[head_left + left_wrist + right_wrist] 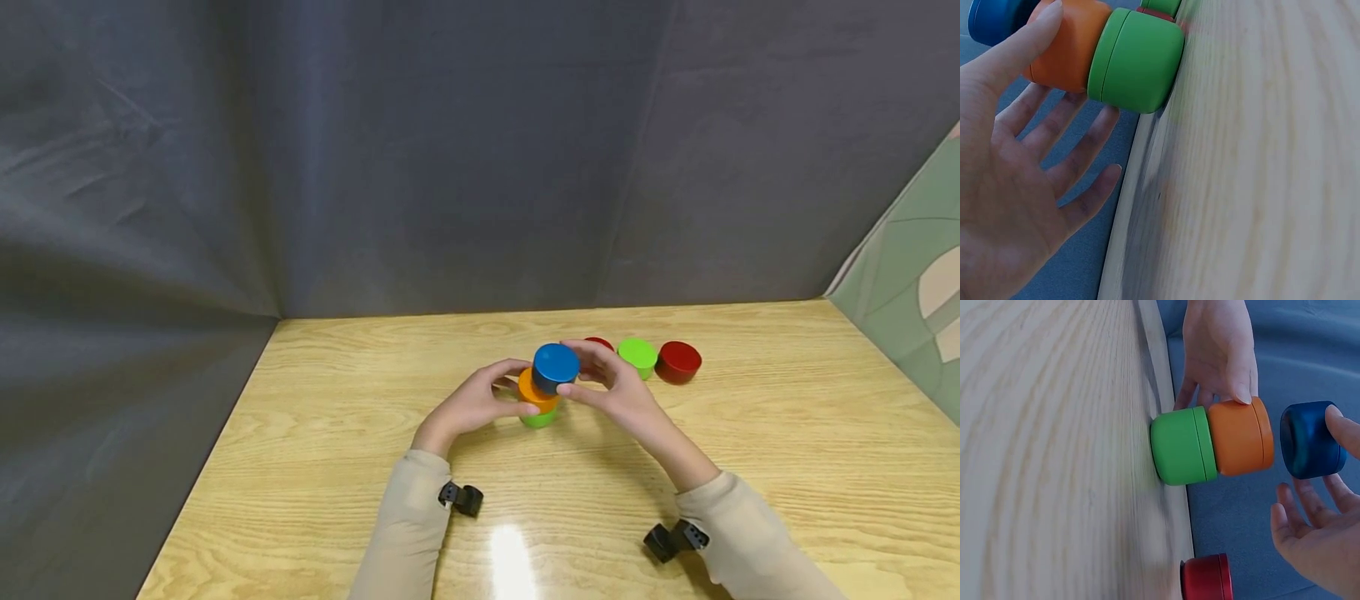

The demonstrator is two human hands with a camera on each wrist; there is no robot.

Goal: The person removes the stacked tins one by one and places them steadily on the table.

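1. Centrally on the pale, wood-grained worktop (750,467) stands a short stack of smooth, matte, round pucks with softened edges: a green puck (538,418) at the bottom and an orange puck (534,390) resting squarely on it.
2. A blue puck (556,367) of the same squat cylinder shape sits above the orange one; the right wrist view shows a clear gap between the two, so it is not yet set down.
3. The right hand (611,385) holds the blue puck, thumb on its near edge and fingers curved round its far side, palm turned toward the stack, wrist raised off the worktop.
4. The left hand (480,402) steadies the stack with straight, relaxed fingers; in the left wrist view its thumb (1019,47) lies along the side of the orange puck while the other fingers spread loosely behind, gripping nothing.
5. Both forearms wear beige sleeves (408,533) and angle inward from the near edge.
6. Beyond the right hand lie a second green puck (638,355), a dark red puck (678,362) just beside it, and another red one (600,342) mostly hidden by the fingers.
7. Behind the worktop hangs a creased dark grey cloth backdrop (420,167).
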